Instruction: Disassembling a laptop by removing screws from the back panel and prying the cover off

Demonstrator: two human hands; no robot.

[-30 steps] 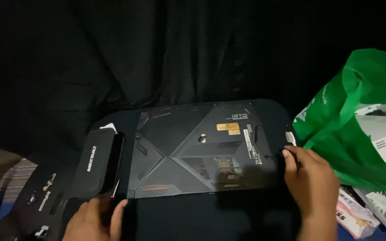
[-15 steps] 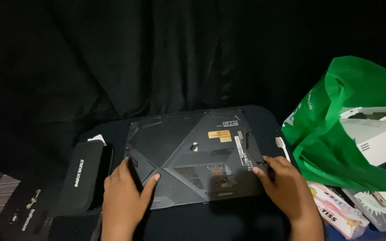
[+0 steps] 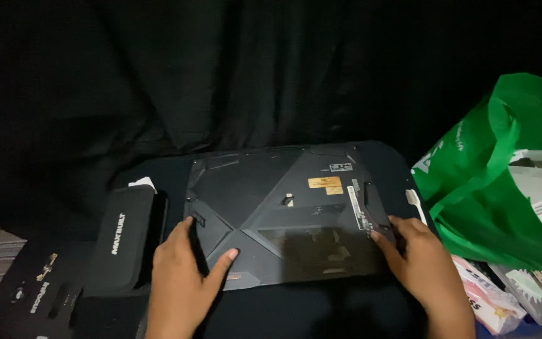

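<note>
The left hand (image 3: 183, 276) lies open and flat on the near left part of a dark laptop bottom panel (image 3: 290, 213), thumb spread out to the right, fingers reaching its left edge. The right hand (image 3: 423, 263) rests open on the panel's near right corner, fingertips touching the edge beside a strip of labels. The panel lies flat in the middle of a black cloth-covered surface (image 3: 321, 307), underside up, with small yellow stickers near its far right. Just left of it sits a black zip case (image 3: 123, 238). Well to the right stands a green bag (image 3: 490, 188), with small packets (image 3: 503, 298) near it.
</note>
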